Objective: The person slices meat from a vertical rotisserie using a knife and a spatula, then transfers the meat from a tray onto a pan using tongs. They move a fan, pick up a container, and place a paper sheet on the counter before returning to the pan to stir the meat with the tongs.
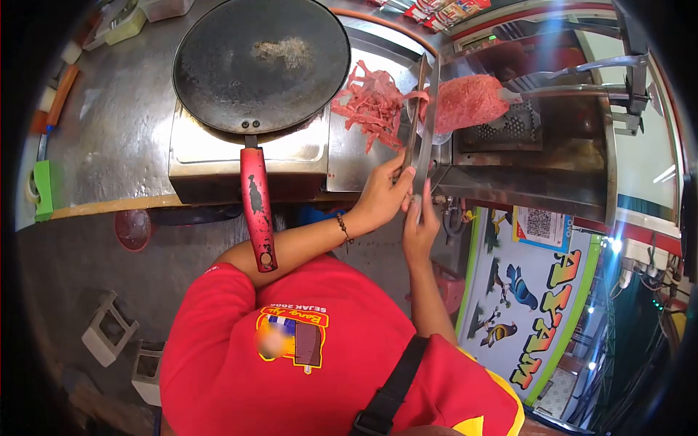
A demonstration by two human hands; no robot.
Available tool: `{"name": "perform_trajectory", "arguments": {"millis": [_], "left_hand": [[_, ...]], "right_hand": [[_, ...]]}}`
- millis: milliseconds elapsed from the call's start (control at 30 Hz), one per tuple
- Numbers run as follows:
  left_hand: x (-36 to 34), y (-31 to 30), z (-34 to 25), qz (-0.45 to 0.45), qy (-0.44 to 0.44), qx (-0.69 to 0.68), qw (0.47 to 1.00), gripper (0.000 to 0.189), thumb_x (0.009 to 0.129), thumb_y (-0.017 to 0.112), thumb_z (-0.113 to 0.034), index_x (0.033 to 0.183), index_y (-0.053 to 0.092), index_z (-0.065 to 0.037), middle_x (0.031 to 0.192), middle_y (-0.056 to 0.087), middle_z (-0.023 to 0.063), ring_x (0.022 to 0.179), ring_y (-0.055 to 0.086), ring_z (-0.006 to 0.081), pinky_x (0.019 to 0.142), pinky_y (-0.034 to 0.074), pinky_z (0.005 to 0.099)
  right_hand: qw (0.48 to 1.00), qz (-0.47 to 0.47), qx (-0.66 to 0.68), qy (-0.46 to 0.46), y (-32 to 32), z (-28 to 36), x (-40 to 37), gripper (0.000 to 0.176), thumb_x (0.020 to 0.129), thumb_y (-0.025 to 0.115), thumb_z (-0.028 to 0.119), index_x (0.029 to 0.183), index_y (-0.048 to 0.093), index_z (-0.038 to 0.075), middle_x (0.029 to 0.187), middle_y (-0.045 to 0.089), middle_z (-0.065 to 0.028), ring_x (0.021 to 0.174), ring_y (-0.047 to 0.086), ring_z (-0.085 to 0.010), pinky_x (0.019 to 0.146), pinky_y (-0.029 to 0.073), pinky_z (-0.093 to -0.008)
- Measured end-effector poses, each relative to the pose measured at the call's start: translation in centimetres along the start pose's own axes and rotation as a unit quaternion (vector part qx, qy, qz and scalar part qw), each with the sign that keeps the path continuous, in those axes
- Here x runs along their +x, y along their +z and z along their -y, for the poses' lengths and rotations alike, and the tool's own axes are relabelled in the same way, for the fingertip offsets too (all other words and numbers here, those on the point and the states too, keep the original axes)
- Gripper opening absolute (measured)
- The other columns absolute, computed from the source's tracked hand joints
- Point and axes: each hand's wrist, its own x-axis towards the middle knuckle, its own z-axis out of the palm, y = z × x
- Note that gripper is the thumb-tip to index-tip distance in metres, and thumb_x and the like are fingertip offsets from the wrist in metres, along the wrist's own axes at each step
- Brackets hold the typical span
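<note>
My left hand is closed around the lower end of a long, narrow metal tool; its exact kind is hard to make out. Close beside it, my right hand grips a long-bladed knife. The two lie nearly parallel, pointing away from me. Just right of the knife is a cone of reddish meat on a metal spit. Thin meat strips are heaped on the metal surface to the left, and one strip reaches toward the blades.
A black flat pan sits on a metal stove, its red handle jutting over the counter edge toward my left arm. The upright grill housing stands right. Plastic containers are at the back left. Stools stand below.
</note>
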Motion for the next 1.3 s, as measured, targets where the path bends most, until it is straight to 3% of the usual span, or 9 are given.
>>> {"name": "perform_trajectory", "arguments": {"millis": [167,533,700,767,1033,1100,1200,1233,1300], "left_hand": [[-0.4,0.1,-0.4,-0.006,-0.01,-0.02,1.0,0.041,0.111,0.049,-0.015,0.151,0.052,-0.007,0.073,0.055,0.001,0.053,0.05,0.006,0.049,0.044,0.0263],[-0.2,-0.2,0.8,-0.046,0.007,-0.101,0.994,0.031,0.112,0.048,-0.021,0.138,0.057,-0.005,0.079,0.057,0.0015,0.054,0.05,0.0079,0.049,0.04,0.0243],[1.2,-0.2,-0.1,-0.044,0.009,-0.04,0.998,0.041,0.112,0.049,-0.021,0.151,0.049,-0.007,0.075,0.055,0.0007,0.051,0.05,0.0071,0.049,0.043,0.0248],[-0.7,-0.1,-0.7,0.02,0.031,0.072,0.997,0.046,0.112,0.049,-0.022,0.156,0.046,-0.008,0.072,0.054,0.0003,0.052,0.052,0.0071,0.049,0.044,0.0252],[-7.9,-2.6,0.5,0.025,-0.005,0.158,0.987,0.057,0.111,0.05,-0.018,0.165,0.033,-0.009,0.066,0.054,-0.0008,0.052,0.053,0.0074,0.05,0.046,0.0265],[-8.2,-2.2,0.5,0.017,-0.016,0.152,0.988,0.056,0.111,0.051,-0.017,0.163,0.035,-0.007,0.068,0.055,-0.0007,0.053,0.053,0.0069,0.05,0.046,0.0256],[-8.4,-2.8,1.6,-0.002,-0.009,0.129,0.992,0.054,0.111,0.053,-0.017,0.161,0.038,-0.002,0.067,0.05,-0.0031,0.051,0.046,0.0066,0.047,0.041,0.0243],[-8.2,-3.9,2.9,0.011,-0.035,0.107,0.994,0.051,0.112,0.051,-0.017,0.159,0.04,0.001,0.067,0.048,-0.0035,0.051,0.045,0.0064,0.046,0.039,0.0234],[-7.6,-5.3,3.7,0.027,-0.007,0.12,0.992,0.052,0.113,0.046,-0.016,0.16,0.035,0.003,0.07,0.051,0.0003,0.052,0.049,0.0071,0.046,0.04,0.0232]], "right_hand": [[0.996,0.033,-0.021,0.08,-1.6,1.1,-3.5,0.053,0.101,0.053,0.0,0.153,0.049,-0.002,0.114,0.073,-0.024,0.088,0.072,-0.0249,0.078,0.054,-0.0353],[0.996,0.008,-0.067,-0.051,-2.1,2.7,-2.3,0.051,0.1,0.054,-0.001,0.151,0.052,-0.002,0.134,0.066,-0.029,0.117,0.071,-0.0383,0.091,0.055,-0.038],[0.999,0.025,0.039,0.012,-2.4,7.4,5.0,0.054,0.1,0.056,0.0,0.153,0.051,0.0,0.124,0.072,-0.0233,0.09,0.072,-0.0217,0.081,0.056,-0.0345],[0.979,-0.046,0.196,0.011,-2.8,6.7,4.9,0.055,0.106,0.051,0.001,0.16,0.043,0.005,0.086,0.059,0.0006,0.065,0.049,-0.0052,0.057,0.043,-0.0217],[0.952,-0.093,0.292,-0.011,-2.3,7.6,9.5,0.059,0.111,0.047,0.005,0.167,0.028,0.008,0.085,0.056,0.0008,0.058,0.038,0.0005,0.05,0.029,-0.018],[0.939,-0.091,0.332,-0.012,-1.9,8.0,10.8,0.048,0.11,0.05,0.009,0.158,0.043,0.006,0.083,0.056,0.0003,0.055,0.043,-0.003,0.048,0.035,-0.021],[0.977,-0.162,0.089,-0.107,-1.4,5.2,9.5,0.011,0.108,0.056,0.013,0.106,0.063,0.006,0.08,0.052,0.0038,0.071,0.049,-0.0046,0.061,0.044,-0.0246],[0.968,-0.187,0.163,-0.046,0.2,3.0,7.8,0.011,0.106,0.06,0.013,0.106,0.067,0.004,0.081,0.053,0.0044,0.078,0.05,-0.0058,0.07,0.047,-0.0257],[0.976,-0.156,0.141,-0.049,-0.8,5.7,6.9,0.048,0.105,0.059,0.009,0.151,0.053,0.0,0.085,0.06,0.0014,0.082,0.054,-0.0081,0.078,0.05,-0.027]]}}
